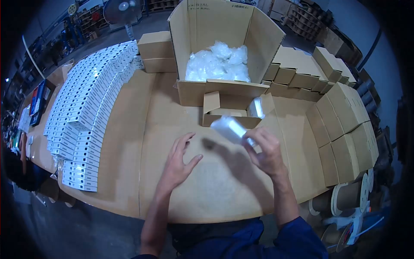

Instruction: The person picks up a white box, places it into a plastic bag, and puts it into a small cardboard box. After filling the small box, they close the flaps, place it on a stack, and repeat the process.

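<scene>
My right hand [264,149] is closed on one end of a white wrapped packet [231,129], held tilted above the cardboard table surface. Just behind it stands a small open cardboard box [230,121], with another shiny wrapped item [256,108] at its right end. My left hand [179,159] is over the table, fingers apart, holding nothing. Behind the small box, a large open carton [192,93] holds a heap of clear plastic-wrapped items [217,64].
Stacked small white labelled boxes [92,95] fill the left side. Closed brown boxes [345,129] are stacked at the right, with more [297,69] at the back right and two [156,52] left of the carton. Spools [351,196] stand below the right edge.
</scene>
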`<state>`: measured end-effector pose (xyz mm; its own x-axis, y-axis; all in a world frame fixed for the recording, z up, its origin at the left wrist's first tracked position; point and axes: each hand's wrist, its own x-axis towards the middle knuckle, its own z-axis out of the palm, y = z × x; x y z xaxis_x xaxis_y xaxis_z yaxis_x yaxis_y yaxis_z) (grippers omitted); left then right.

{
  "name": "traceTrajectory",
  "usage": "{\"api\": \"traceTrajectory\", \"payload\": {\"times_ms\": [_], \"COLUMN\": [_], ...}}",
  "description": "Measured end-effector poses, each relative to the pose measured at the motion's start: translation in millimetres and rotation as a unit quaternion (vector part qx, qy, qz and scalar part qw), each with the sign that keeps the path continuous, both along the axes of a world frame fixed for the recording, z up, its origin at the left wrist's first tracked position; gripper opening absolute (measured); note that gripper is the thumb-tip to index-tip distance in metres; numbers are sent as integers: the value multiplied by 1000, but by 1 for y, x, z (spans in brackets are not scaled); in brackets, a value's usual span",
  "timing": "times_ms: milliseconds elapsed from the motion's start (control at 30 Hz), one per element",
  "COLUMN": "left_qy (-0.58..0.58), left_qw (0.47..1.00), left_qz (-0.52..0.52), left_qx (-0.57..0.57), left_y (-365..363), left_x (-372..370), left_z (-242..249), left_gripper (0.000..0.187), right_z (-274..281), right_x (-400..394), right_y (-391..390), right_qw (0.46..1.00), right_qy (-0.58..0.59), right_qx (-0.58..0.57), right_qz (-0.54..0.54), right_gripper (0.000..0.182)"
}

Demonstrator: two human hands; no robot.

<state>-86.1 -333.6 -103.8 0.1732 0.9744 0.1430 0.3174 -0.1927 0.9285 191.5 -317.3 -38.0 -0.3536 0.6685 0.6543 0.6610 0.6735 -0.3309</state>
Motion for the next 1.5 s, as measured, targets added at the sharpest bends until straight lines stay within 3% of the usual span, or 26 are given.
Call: {"api": "traceTrajectory", "payload": {"times_ms": [100, 200, 400, 633, 767, 967, 1100, 1167, 1267, 1300, 1367, 1500], "left_qy": [197, 299, 364, 335, 365, 411, 415, 449, 413, 397, 345, 349], "left_qw": [974, 934, 896, 907, 886, 884, 863, 846, 873, 883, 905, 886], "left_qz": [4, -12, -22, -3, 24, 32, 61, 70, 46, 82, 104, 234], "left_qx": [113, 193, 253, 254, 285, 221, 280, 280, 254, 238, 227, 194], "left_y": [27, 53, 76, 79, 79, 77, 76, 75, 54, 37, 7, -40], "left_x": [3, 9, 25, 27, 28, 28, 26, 24, 5, -25, -52, -134], "left_z": [1, -1, -8, -15, -20, -13, -24, -31, -16, -10, 2, 21], "left_gripper": [70, 74, 80, 72, 67, 74, 79, 83, 84, 83, 82, 71], "right_z": [3, -9, -32, -38, -47, -73, -77, -78, -77, -82, -79, -56], "right_x": [16, 24, 29, 29, 28, 26, 27, 26, 24, 10, -6, -74], "right_y": [22, 47, 68, 84, 97, 106, 108, 104, 72, 71, 63, 56], "right_qw": [986, 976, 969, 963, 957, 943, 930, 918, 897, 884, 895, 968], "right_qy": [48, 76, 55, 36, 2, -52, -87, -120, -172, -206, -156, -10], "right_qx": [18, 61, 46, 25, 4, -37, -48, 1, -83, -92, -1, 12], "right_qz": [-157, -195, -235, -267, -289, -326, -354, -377, -399, -409, -417, -249], "right_gripper": [21, 19, 21, 19, 15, 14, 11, 24, 35, 43, 54, 54]}}
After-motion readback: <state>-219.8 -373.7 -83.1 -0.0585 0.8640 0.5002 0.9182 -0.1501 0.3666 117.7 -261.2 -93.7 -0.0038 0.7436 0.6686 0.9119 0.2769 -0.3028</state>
